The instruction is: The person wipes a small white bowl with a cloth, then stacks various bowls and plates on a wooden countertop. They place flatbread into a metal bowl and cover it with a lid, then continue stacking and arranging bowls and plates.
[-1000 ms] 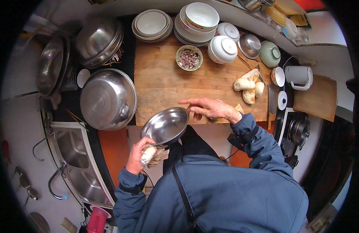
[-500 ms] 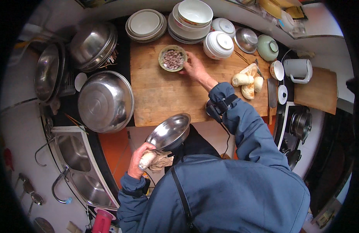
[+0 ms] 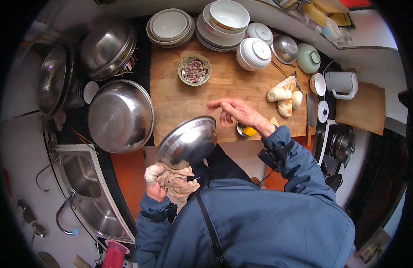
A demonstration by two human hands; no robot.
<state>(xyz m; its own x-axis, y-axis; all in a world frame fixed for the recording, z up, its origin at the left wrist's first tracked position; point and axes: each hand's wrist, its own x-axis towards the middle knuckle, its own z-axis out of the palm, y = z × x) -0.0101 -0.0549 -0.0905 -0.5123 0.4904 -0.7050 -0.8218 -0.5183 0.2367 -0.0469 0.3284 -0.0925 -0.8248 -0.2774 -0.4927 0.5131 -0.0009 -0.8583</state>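
Observation:
A shiny steel bowl is tilted above the near edge of the wooden board, its outside partly toward me. My left hand grips it at the lower left, with a beige cloth bunched against its rim. Over the board, just right of the steel bowl, hovers my right hand, fingers apart and holding nothing. Farther away, a small greenish bowl stands on the board with pinkish-brown beans or peanuts in it. Beside my right wrist, a small dish with something yellow shows in part.
White plates and bowls are stacked along the back of the wooden board. At right lie pale buns and a cleaver. A large upturned steel basin sits at left, above a double sink.
My right hand has let go of the small greenish bowl and drawn back toward me. The steel bowl has turned, showing more of its outside and rising slightly over the board edge.

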